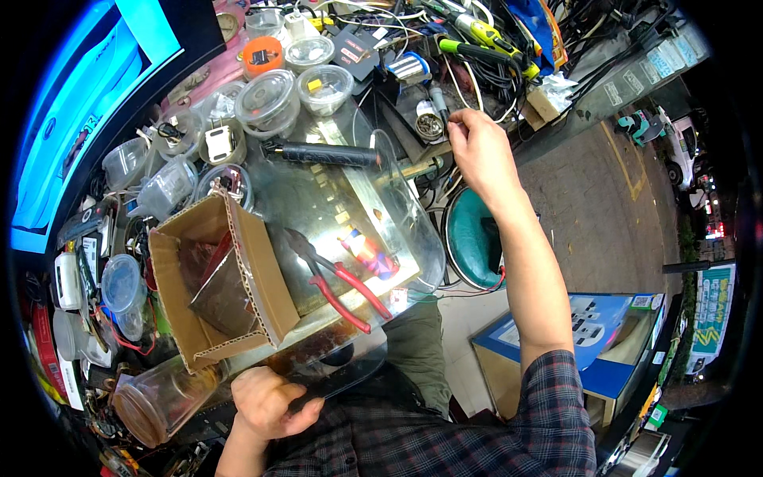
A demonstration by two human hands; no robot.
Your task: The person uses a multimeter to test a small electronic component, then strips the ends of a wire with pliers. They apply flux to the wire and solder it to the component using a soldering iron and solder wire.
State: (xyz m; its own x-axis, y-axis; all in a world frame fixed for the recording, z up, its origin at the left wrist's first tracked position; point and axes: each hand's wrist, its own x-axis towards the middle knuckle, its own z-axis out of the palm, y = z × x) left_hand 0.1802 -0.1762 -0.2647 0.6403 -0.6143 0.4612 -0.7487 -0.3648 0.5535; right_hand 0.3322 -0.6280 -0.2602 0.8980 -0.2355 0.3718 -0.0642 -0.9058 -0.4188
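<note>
My right hand (pixel 483 155) reaches to the far right of the bench, its fingers pinched at the lower end of a grey pen-like tool (pixel 439 98). Beside those fingertips sits a small round tin (pixel 429 125) with metallic-looking contents. Close to my body, my left hand (pixel 269 403) is loosely curled, thumb sticking out, with nothing visible in it. Just beyond it stands an open cardboard box (pixel 274 290) holding a dark flat piece. Red-handled cutting pliers (pixel 334 278) lie on the shiny work surface (pixel 278 207), beside a colourful tube-shaped item (pixel 368 252).
Several clear plastic tubs (pixel 268 103) crowd the back left. A clear jar (pixel 159 401) lies near the left hand. A black cylindrical tool (pixel 322 153) crosses the bench. Tangled cables and a yellow-green tool (pixel 481 32) fill the far side; a green round stool (pixel 470 238) stands at right.
</note>
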